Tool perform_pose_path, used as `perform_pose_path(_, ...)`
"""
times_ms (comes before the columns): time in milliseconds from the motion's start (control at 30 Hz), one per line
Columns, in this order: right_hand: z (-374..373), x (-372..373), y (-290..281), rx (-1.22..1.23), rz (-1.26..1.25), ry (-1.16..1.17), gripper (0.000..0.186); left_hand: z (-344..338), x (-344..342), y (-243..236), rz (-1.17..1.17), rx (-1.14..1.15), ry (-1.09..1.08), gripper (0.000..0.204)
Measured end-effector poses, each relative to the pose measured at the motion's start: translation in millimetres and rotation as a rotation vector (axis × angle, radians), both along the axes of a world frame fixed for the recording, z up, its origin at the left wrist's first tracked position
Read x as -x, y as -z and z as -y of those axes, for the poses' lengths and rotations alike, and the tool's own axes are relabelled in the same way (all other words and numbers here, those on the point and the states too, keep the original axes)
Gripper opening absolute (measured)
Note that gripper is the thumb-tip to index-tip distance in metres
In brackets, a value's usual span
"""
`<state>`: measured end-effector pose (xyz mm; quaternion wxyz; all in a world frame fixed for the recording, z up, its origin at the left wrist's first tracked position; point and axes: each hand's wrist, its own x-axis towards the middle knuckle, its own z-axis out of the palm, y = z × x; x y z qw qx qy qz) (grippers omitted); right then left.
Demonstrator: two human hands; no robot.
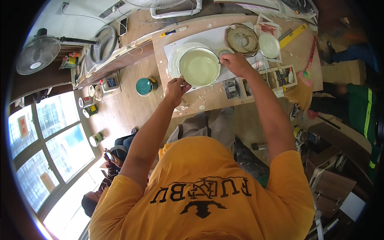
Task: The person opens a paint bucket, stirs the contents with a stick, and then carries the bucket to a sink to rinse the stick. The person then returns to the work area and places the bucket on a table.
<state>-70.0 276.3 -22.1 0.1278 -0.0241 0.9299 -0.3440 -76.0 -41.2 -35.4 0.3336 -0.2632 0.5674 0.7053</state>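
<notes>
A round pail of pale green paint (199, 68) sits over a wider white round piece (175, 60) on a white sheet (171, 49) on the worktable (168, 108). My left hand (176, 89) has its fingers curled on the pail's lower left rim. At the upper right rim, my right hand (236, 64) is closed on the pail's edge or handle; its fingertips are small to see. Behind that hand lie a tape roll (224, 51) and a coiled brown band (230, 32). Near my right forearm is a shallow compartment box (280, 79) with small containers.
A pale lid (269, 46), yellow level (292, 36) and straw broom (300, 94) are at the right. A teal paint can (146, 85) stands on the floor left of the table. Other people appear at lower left (116, 160) and right (358, 116). Fans (39, 54) stand beyond.
</notes>
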Motion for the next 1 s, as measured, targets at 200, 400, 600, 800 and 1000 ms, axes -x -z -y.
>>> perform_pose_path(200, 0.7, -6.2, 4.8, 0.051, -0.003, -0.021, 0.023, -2.7, -0.3, -2.4, -0.001, 0.002, -0.001, 0.029)
perform_pose_path(400, 10.1, -27.3, -1.5, 0.08, 0.031, 0.05, 0.024, -3.8, 0.0, -3.3, -0.006, 0.007, -0.008, 0.029)
perform_pose_path(600, 32.0, -63.9, 5.4, 0.2, -0.017, 0.186, 0.02, -4.5, 0.3, -6.4, 0.009, 0.01, -0.017, 0.024)
perform_pose_path(800, 49.0, -108.0, 47.0, 0.346, -0.08, 0.233, 0.019, -2.0, 0.3, -6.3, 0.004, 0.009, 0.021, 0.026)
perform_pose_path(1000, 27.3, -73.0, 41.8, 0.724, -0.059, 0.606, 0.021, 1.2, 0.9, -5.7, 0.001, -0.025, 0.042, 0.028)
